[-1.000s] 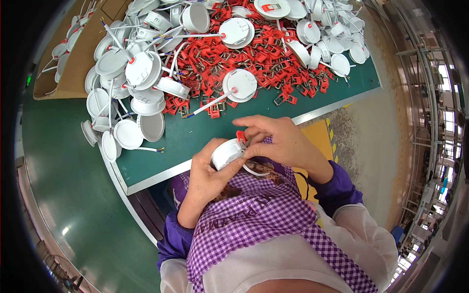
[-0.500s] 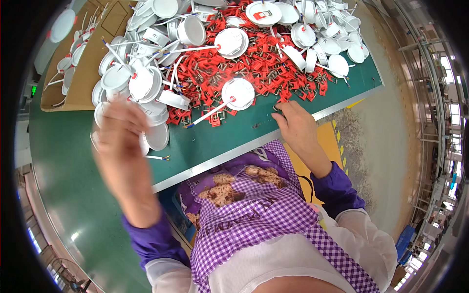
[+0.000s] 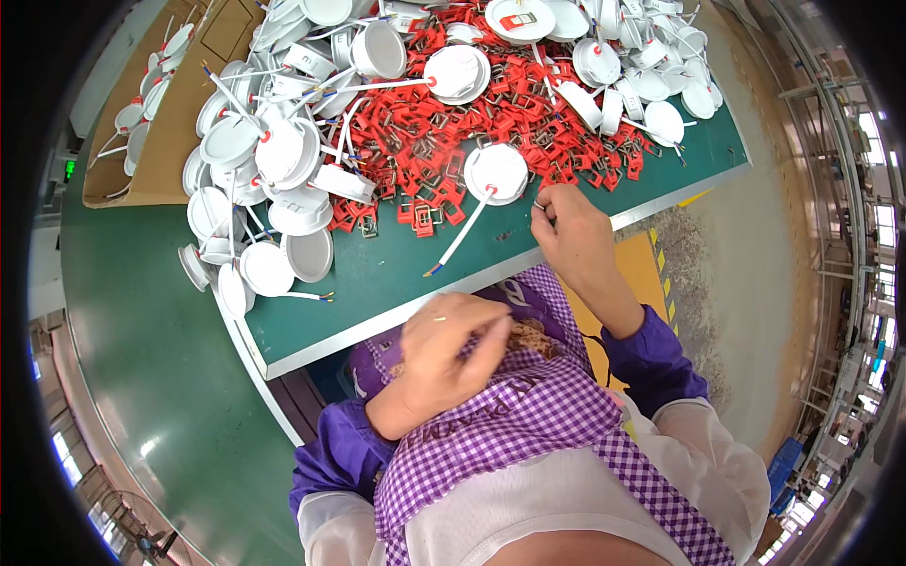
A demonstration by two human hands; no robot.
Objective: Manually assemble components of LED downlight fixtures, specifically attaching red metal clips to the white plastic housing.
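My left hand [image 3: 448, 349] is slightly blurred in front of my apron, just off the table's near edge. Its thumb and fingertips come together in a pinch; whatever lies between them is hidden. At the near edge of a heap of red clips [image 3: 415, 151], my right hand [image 3: 576, 236] has its fingers curled, with a bit of metal like a small clip showing at the tips. Beside it, a white round lamp [image 3: 495, 173] lies on the green table, its white cable [image 3: 461, 234] pointing toward me with bare wire ends.
White round lamps with cables pile up on the left [image 3: 283, 156] and at the back right [image 3: 651, 75]. A cardboard box [image 3: 170, 165] of more lamps stands at the far left. The green table [image 3: 368, 283] has a metal edge; a fan [image 3: 142, 538] is at lower left.
My left hand has come from the left lamp pile rightward and nearer to my body. The lamp in front has shifted right, its cable swung toward me. My right hand has barely moved, its fingers more curled.
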